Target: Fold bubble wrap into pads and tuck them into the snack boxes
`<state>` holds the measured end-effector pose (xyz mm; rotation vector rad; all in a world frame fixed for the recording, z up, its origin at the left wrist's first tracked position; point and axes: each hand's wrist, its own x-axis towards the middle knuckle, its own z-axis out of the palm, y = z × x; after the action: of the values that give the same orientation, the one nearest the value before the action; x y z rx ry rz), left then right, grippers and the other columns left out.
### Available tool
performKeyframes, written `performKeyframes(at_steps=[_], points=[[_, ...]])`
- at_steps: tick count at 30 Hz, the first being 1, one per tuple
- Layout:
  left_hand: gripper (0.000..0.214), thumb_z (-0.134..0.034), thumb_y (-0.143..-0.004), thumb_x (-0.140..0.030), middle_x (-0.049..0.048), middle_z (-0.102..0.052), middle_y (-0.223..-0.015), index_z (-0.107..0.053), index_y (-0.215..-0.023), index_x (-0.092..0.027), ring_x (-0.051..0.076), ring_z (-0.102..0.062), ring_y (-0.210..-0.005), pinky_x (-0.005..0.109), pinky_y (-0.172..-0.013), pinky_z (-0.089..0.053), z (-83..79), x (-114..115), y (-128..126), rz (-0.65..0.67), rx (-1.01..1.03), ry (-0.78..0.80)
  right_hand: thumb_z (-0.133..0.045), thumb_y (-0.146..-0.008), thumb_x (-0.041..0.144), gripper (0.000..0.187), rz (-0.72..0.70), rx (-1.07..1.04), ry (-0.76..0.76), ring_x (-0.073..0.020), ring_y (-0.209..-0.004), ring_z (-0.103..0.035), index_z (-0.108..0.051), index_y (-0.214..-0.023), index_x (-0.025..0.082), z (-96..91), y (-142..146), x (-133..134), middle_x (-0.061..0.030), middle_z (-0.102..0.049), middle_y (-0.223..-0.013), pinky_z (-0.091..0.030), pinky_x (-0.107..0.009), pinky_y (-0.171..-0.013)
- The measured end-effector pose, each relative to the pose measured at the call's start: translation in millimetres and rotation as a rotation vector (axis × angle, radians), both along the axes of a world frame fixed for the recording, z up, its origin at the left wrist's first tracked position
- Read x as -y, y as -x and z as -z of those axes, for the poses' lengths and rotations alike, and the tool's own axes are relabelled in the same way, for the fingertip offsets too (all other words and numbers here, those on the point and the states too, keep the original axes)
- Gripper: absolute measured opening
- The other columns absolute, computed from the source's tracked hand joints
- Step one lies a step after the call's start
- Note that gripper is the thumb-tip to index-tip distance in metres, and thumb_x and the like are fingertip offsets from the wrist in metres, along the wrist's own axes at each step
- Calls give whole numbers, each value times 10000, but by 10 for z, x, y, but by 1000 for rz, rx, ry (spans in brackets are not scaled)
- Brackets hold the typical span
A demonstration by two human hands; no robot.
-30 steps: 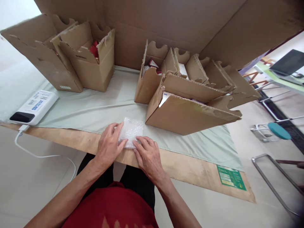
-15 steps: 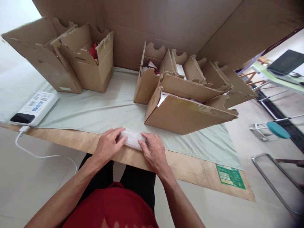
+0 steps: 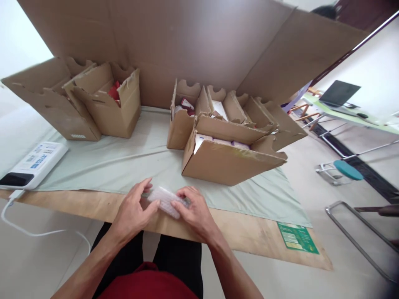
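A small bundle wrapped in clear bubble wrap [image 3: 164,199] lies at the near edge of the table, on the bare wooden strip [image 3: 77,204] just in front of the pale green cloth [image 3: 124,160]. My left hand [image 3: 132,214] grips its left end with thumb and fingers curled. Pinching its right end, my right hand [image 3: 195,211] partly covers the wrap. What the wrap holds is hidden.
Open cardboard boxes stand on the cloth: two at the back left [image 3: 106,104], a cluster at the right [image 3: 224,155] with white packs inside. A white device [image 3: 33,164] with a cable lies at the left edge. A tall cardboard sheet [image 3: 187,41] backs the table. A green label [image 3: 296,237] sits at the near right.
The bubble wrap went from a flat sheet under my fingers to a rolled bundle held between both hands. The camera tilted up a little.
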<state>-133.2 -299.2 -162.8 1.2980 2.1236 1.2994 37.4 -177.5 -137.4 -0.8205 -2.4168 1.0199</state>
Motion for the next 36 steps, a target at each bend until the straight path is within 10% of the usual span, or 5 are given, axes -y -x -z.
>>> performKeyframes(at_steps=[8, 14, 21, 25, 36], points=[[453, -556, -934, -223, 25, -735, -975, -562, -1386, -247, 139, -722, -850, 224, -758, -588, -299, -32, -279, 213, 75, -128, -694, -889, 274, 265, -3, -117, 116, -237, -1009, -635, -652, -1149, 247, -331, -482, 87, -57, -698, -1107, -491, -354, -899], [567, -602, -952, -282, 56, -721, -1143, -438, -1494, -300, 190, -712, -1023, 311, -909, -601, -663, -300, -288, 412, -152, -303, -658, -925, 209, 51, -79, -128, -17, -207, -793, -657, -680, -893, 242, -793, -799, -126, -21, -704, -840, -514, -317, -730], [592, -609, -929, -187, 134, -552, -1475, -429, -1491, -234, 332, -439, -1451, 549, -1176, -406, -1124, -1077, -306, 248, -501, -502, -806, -860, 302, 167, 342, -499, -204, -244, -885, -729, -782, -1025, 298, -1342, -1231, -603, -47, -772, -999, -606, -356, -748], [368, -545, -899, -38, 76, -721, -1134, -612, -1217, -210, 299, -558, -1319, 507, -1093, -474, -1130, -1325, -356, 290, -513, -524, -861, -808, 362, 175, 592, -556, -357, -215, -823, -701, -790, -925, 253, -1568, -1297, -1017, -57, -762, -912, -591, -349, -729], [308, -561, -879, 23, 45, -727, -978, -660, -1052, -212, 285, -593, -1240, 548, -1105, -423, -1073, -1258, -364, 321, -510, -567, -827, -851, 389, 207, 484, -530, -258, -172, -801, -662, -755, -991, 254, -1526, -1197, -1434, -11, -734, -901, -557, -299, -713]])
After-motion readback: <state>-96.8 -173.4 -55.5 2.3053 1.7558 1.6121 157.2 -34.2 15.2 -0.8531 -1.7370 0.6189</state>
